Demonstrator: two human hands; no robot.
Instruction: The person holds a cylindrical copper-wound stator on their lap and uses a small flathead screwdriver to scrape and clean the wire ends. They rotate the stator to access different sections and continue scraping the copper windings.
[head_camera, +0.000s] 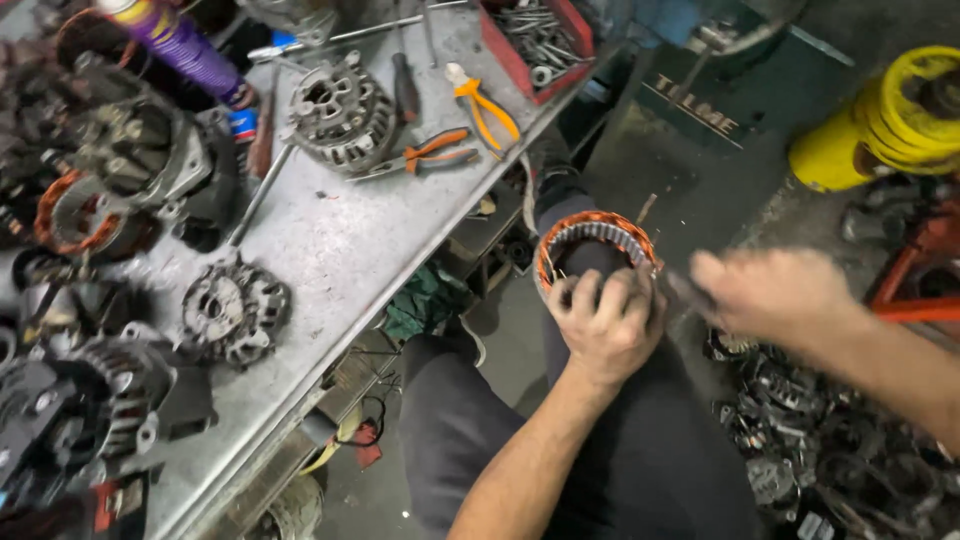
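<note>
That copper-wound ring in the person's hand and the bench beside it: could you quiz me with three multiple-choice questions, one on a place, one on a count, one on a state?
1. Where is the wound ring?
A. on the bench
B. over the person's lap
C. in the red tray

2. How many orange-handled pliers lie on the bench?
A. two
B. none
C. five

3. How does the left hand stand?
A. flat on the bench
B. open and empty
C. gripping the ring

Answers: B, it is held above the dark trousers; A, two pairs lie side by side; C, fingers wrap its rim.
</note>
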